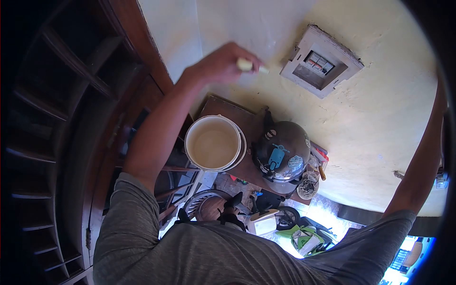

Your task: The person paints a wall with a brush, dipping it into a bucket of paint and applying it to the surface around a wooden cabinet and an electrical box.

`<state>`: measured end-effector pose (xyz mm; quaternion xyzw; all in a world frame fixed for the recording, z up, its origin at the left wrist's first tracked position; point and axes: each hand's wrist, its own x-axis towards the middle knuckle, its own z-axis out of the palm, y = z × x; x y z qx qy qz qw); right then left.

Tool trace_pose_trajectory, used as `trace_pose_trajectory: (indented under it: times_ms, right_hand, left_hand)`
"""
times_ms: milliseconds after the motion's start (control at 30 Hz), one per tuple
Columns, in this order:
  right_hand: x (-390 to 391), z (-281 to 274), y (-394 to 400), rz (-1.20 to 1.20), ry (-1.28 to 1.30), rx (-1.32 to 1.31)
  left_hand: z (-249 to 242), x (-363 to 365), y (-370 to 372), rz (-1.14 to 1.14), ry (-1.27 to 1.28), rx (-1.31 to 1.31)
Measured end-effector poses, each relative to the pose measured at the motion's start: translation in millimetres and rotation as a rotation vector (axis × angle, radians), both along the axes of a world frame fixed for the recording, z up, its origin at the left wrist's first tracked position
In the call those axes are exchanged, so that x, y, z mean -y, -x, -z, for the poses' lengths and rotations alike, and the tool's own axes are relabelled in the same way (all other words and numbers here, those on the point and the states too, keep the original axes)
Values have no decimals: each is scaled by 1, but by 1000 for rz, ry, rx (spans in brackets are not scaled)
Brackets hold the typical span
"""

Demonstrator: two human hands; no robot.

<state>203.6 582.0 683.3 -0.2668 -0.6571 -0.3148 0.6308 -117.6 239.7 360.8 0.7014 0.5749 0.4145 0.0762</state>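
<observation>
My left hand is raised close to the yellowish wall, its fingers closed around a small pale yellow object. One end of this object sticks out past the fingers, and I cannot tell what kind of thing it is. Below the hand, a white bucket stands on a brown wooden surface, with whitish stuff inside it. My right arm reaches up along the wall at the right; its hand is hidden beyond the dark edge of the view.
A dark helmet with stickers sits beside the bucket. An electrical box is set in the wall. A small container, a round wooden stool and a green-and-white bag are lower down. Dark wooden shutters line the left.
</observation>
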Motion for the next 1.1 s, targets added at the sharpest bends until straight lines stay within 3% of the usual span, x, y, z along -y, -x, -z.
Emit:
trace_pose_trajectory:
  times_ms: [167, 233, 367, 400, 467, 867, 1067, 1100]
  right_hand:
    - [18, 13, 1, -38, -23, 8]
    - [25, 21, 1, -32, -53, 34]
    - [24, 15, 1, -58, -9, 18]
    - [22, 14, 1, -70, 32, 3]
    - [16, 18, 1, -73, -31, 12]
    - [22, 22, 8, -27, -80, -33]
    - [18, 19, 8, -21, -83, -15]
    - [19, 19, 9, -25, -74, -16]
  left_hand:
    - [-64, -2, 5, -69, -146, -23]
    - [-95, 1, 7, 82, -354, -93]
    - [-123, 7, -9, -29, -558, -215]
    - [-120, 5, -9, -28, -555, -211]
    - [-112, 1, -7, -19, -745, -493]
    - [62, 16, -12, -43, -227, -132]
    - [74, 18, -11, -3, -116, 15]
    - [75, 17, -7, 14, 5, 54]
